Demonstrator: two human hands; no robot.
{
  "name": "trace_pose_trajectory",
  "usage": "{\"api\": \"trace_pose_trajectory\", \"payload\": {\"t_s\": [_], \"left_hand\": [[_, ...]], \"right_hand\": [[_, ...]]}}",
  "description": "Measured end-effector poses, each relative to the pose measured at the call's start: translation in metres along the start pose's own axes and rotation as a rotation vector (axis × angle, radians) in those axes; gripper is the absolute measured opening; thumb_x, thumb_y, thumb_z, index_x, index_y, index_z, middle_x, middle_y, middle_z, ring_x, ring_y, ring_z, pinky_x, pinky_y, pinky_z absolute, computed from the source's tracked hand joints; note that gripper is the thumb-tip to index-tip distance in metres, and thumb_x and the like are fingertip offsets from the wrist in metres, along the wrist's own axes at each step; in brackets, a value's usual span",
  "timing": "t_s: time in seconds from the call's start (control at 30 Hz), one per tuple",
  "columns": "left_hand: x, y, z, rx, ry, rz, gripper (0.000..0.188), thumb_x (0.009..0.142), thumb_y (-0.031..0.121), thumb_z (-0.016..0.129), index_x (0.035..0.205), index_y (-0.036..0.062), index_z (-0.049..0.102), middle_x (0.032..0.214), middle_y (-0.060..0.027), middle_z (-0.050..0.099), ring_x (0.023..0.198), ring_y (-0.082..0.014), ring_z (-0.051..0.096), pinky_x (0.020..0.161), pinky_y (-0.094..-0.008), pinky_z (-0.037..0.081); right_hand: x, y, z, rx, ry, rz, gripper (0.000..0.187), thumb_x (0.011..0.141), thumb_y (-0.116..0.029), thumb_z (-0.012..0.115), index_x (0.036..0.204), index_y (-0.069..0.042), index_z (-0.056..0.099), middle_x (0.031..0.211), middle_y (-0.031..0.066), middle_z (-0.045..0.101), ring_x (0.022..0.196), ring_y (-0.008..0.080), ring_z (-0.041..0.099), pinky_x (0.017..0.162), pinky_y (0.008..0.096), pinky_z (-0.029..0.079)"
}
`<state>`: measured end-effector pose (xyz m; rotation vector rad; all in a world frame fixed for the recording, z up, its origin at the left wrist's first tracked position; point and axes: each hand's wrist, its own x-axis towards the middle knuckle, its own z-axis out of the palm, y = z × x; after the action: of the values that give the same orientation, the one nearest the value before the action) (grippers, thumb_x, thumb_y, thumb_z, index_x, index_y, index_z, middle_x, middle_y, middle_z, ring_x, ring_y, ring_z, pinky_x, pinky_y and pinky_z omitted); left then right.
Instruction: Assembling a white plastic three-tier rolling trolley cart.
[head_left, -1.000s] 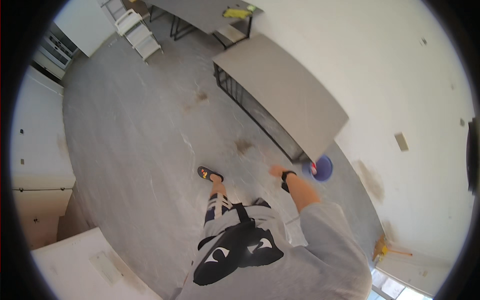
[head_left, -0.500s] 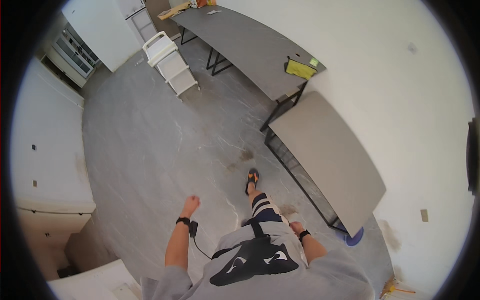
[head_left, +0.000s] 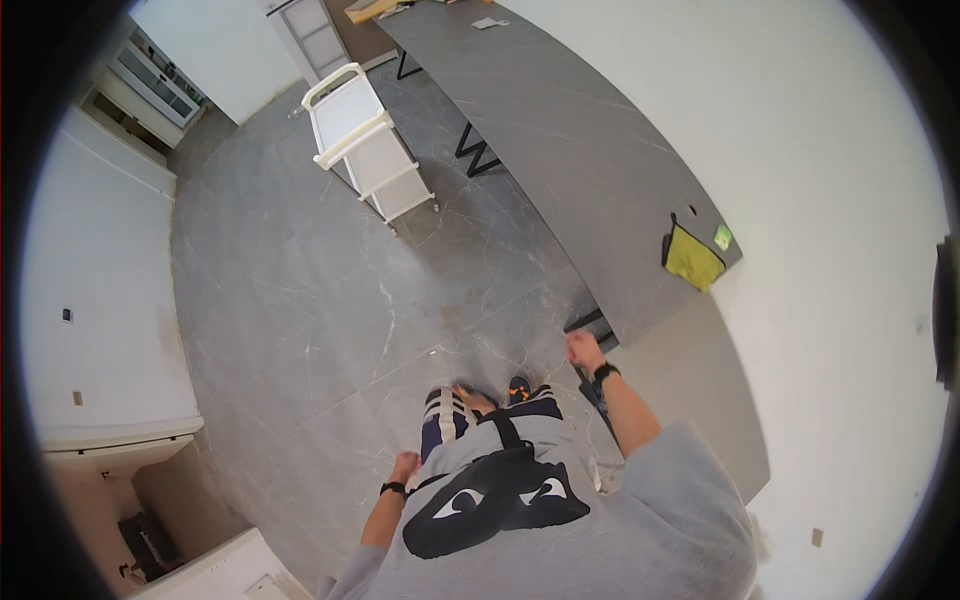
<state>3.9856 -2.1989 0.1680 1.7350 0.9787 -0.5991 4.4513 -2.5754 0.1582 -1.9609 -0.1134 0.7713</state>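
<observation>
My right hand (head_left: 584, 348) is held forward, fingers curled in with nothing visible in them, beside the near end of the long grey table (head_left: 570, 140). My left hand (head_left: 404, 466) hangs low by my left thigh, loosely closed, and I see nothing in it. Each wrist wears a black band. On the table's near right corner lies a yellow-green cloth (head_left: 692, 258) with a dark edge, next to a small green packet (head_left: 722, 237). Neither hand touches the cloth.
A white wheeled cart (head_left: 368, 140) stands ahead, left of the long table. A lower grey-beige table (head_left: 700, 390) adjoins on my right, along the white wall (head_left: 840, 300). Grey marbled floor (head_left: 300, 300) stretches ahead and left. A dark object (head_left: 150, 545) sits in a recess at lower left.
I have walked forward; the cart, long table and cloth appear nearer. My right hand has swung forward and up, while my left has swung back toward my thigh.
</observation>
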Motion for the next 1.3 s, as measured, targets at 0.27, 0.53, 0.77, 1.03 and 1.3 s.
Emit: {"api": "trace_pose_trajectory", "payload": {"t_s": [0.27,0.53,0.77,1.03,1.3], "left_hand": [[0.143,-0.026,-0.109,-0.040,0.154,0.126,0.032,0.090,0.021,0.045,0.089,0.0010,0.070,0.088,-0.0161,0.070,0.082,-0.0293,0.066,0.074,-0.0401,0.052],[0.402,0.274,-0.371,-0.131,0.070,0.174,0.026,0.088,0.020,0.049,0.091,-0.0010,0.065,0.072,-0.0122,0.066,0.064,-0.0227,0.064,0.062,-0.0338,0.051],[0.481,0.546,-0.499,0.273,0.417,0.577,0.031,0.091,0.027,0.054,0.099,-0.0013,0.063,0.092,-0.0198,0.068,0.089,-0.0406,0.063,0.079,-0.0459,0.050],[0.554,0.688,-0.461,0.706,0.520,0.603,0.045,0.089,0.042,0.057,0.110,0.0028,0.062,0.108,-0.0174,0.065,0.102,-0.0343,0.062,0.087,-0.0442,0.046],[0.616,0.723,-0.461,0.685,-0.069,0.199,0.068,0.081,0.057,0.055,0.109,-0.0050,0.062,0.108,-0.0283,0.065,0.104,-0.0432,0.062,0.091,-0.0462,0.048]], "right_hand": [[0.201,-0.169,0.057,0.195,0.118,-0.003,0.024,0.086,-0.017,0.055,0.099,0.000,0.067,0.069,0.0087,0.065,0.064,0.0169,0.063,0.062,0.0329,0.051],[0.192,-0.148,0.131,0.228,-0.032,0.655,0.021,0.085,-0.024,0.061,0.092,-0.005,0.067,0.073,0.0080,0.064,0.060,0.0208,0.062,0.057,0.0339,0.051],[0.267,-0.204,0.176,0.014,-0.115,0.664,0.022,0.085,-0.022,0.060,0.086,0.000,0.064,0.073,0.0130,0.065,0.056,0.0224,0.062,0.045,0.0349,0.049],[0.513,-0.319,0.190,0.153,0.021,0.402,0.026,0.087,-0.026,0.053,0.085,-0.003,0.065,0.067,0.0082,0.065,0.054,0.0194,0.062,0.050,0.0332,0.048],[0.662,-0.475,0.224,-0.250,-0.242,-0.160,0.041,0.078,-0.018,0.060,0.117,-0.006,0.059,0.110,0.0177,0.064,0.107,0.0365,0.060,0.090,0.0424,0.049]]}}
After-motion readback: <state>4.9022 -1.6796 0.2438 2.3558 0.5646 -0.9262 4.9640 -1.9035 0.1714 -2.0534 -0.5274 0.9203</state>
